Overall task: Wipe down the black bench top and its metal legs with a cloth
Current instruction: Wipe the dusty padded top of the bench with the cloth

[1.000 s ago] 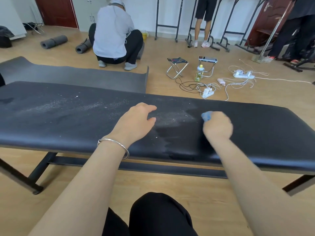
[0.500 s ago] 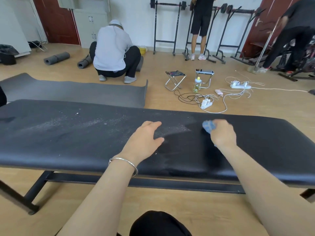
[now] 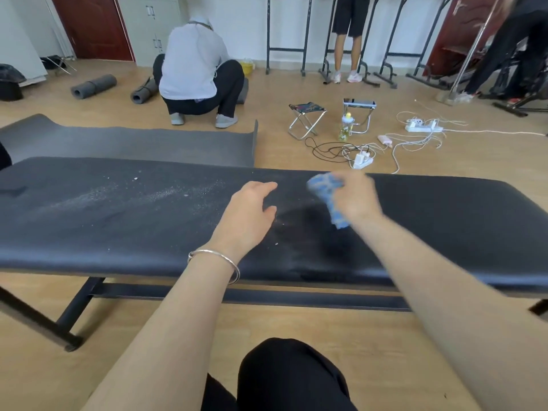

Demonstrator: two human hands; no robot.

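A long black bench top (image 3: 118, 226) stretches across the view, with pale dust streaked over its left half and a darker damp patch near the middle. Its black metal legs (image 3: 74, 315) and crossbar show beneath. My left hand (image 3: 249, 215) rests on the bench top with relaxed fingers, a silver bangle at the wrist. My right hand (image 3: 355, 197) is blurred and grips a blue cloth (image 3: 327, 197) near the far edge of the bench, just right of the left hand.
A grey mat (image 3: 133, 143) lies on the wooden floor behind the bench. A person crouches (image 3: 195, 69) beyond it beside rolled mats. Two folding stools (image 3: 307, 117), a bottle, power strips and tangled cables (image 3: 361, 155) lie to the right. Others stand by racks at the back.
My right hand with the cloth has swept left toward my left hand, showing more of the cloth. The dusty streak by the left hand is shorter. The camera has tilted slightly.
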